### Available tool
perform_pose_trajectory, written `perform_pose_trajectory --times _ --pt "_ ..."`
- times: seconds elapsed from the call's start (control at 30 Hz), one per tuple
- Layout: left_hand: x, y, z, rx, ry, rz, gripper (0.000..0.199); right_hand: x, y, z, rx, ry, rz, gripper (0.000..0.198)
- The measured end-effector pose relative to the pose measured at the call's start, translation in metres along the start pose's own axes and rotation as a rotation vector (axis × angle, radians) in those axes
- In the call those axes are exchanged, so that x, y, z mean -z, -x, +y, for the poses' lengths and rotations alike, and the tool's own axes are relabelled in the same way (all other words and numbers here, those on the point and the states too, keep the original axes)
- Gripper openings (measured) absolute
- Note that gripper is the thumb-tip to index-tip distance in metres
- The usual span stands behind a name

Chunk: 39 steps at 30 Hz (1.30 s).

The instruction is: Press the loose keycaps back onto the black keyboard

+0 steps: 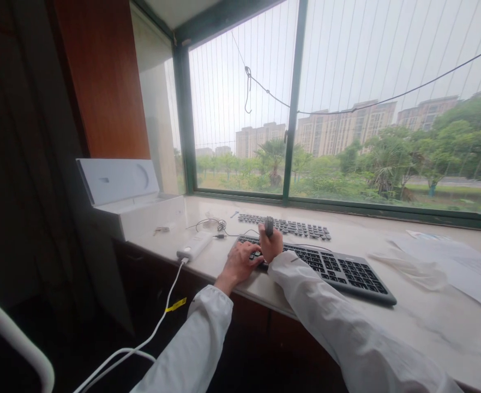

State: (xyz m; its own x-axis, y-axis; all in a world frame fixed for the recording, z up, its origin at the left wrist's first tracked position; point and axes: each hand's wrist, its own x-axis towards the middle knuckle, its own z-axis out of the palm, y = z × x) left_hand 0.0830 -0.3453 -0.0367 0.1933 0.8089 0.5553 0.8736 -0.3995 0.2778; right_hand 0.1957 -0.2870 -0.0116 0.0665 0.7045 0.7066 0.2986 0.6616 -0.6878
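A dark full-size keyboard (357, 275) lies along the front edge of the counter, its key area showing dark squares. My left hand (239, 263) is on its left end, fingers curled over the top and thumb near the front edge. Just right of it, my right hand (271, 246) is closed in a fist round an upright dark handle (269, 225), which sticks out above the fist. The tool's lower end is hidden by my hands. Behind the keyboard, loose dark keycaps (301, 228) are laid out in rows on the counter.
A white power strip (195, 245) with a white cord (164, 308) lies to the left. A thin black cable (220, 225) is coiled behind it. An open white box (142, 203) stands at the far left. Papers (465, 267) and a crumpled bag (416, 270) lie right; a window runs behind.
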Motion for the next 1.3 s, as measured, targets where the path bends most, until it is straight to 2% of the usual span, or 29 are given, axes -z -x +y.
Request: perform_pose_trajectory --times 0.07,0.13,0.2,0.3,0.4,0.5,0.6,0.73,0.83,0.93,1.03,1.2,1.3 --pt "0.002 0.002 0.003 0.002 -0.003 0.039 0.019 0.009 -0.009 -0.002 0.089 0.086 -0.007 0.034" --pt "0.003 0.003 0.005 0.026 -0.007 0.072 0.019 0.018 -0.019 -0.002 0.197 0.162 -0.088 0.026" --pt "0.006 0.004 0.005 0.081 -0.004 0.115 0.020 0.023 -0.027 0.002 0.235 0.197 -0.181 0.027" --pt "0.008 0.004 0.005 0.153 0.009 0.186 0.024 0.025 -0.031 0.012 0.191 0.189 -0.364 0.035" --pt "0.010 0.005 0.006 0.148 0.010 0.217 0.023 0.023 -0.030 0.022 0.113 0.189 -0.581 0.037" --pt "0.011 0.007 0.008 0.134 0.002 0.216 0.022 0.022 -0.029 0.025 0.058 0.207 -0.689 0.039" --pt "0.012 0.007 0.009 0.174 -0.022 0.212 0.022 0.024 -0.030 0.024 0.019 0.222 -0.729 0.041" --pt "0.012 0.007 0.010 0.226 -0.048 0.188 0.023 0.027 -0.033 0.024 -0.026 0.221 -0.776 0.029" --pt "0.014 0.008 0.011 0.229 -0.055 0.192 0.020 0.029 -0.035 0.021 -0.028 0.263 -0.831 0.030" --pt "0.016 0.010 0.013 0.231 -0.061 0.215 0.019 0.030 -0.034 0.017 0.045 0.425 -0.848 0.033" --pt "0.016 0.011 0.012 0.279 -0.070 0.223 0.019 0.032 -0.031 0.015 0.131 0.667 -0.774 0.025" --pt "0.016 0.009 0.008 0.375 -0.112 0.257 0.019 0.037 -0.030 0.018 0.172 0.943 -0.738 0.022" --pt "0.019 -0.006 0.004 0.381 -0.158 0.249 0.020 0.038 -0.034 0.020 0.164 1.024 -0.727 0.023"
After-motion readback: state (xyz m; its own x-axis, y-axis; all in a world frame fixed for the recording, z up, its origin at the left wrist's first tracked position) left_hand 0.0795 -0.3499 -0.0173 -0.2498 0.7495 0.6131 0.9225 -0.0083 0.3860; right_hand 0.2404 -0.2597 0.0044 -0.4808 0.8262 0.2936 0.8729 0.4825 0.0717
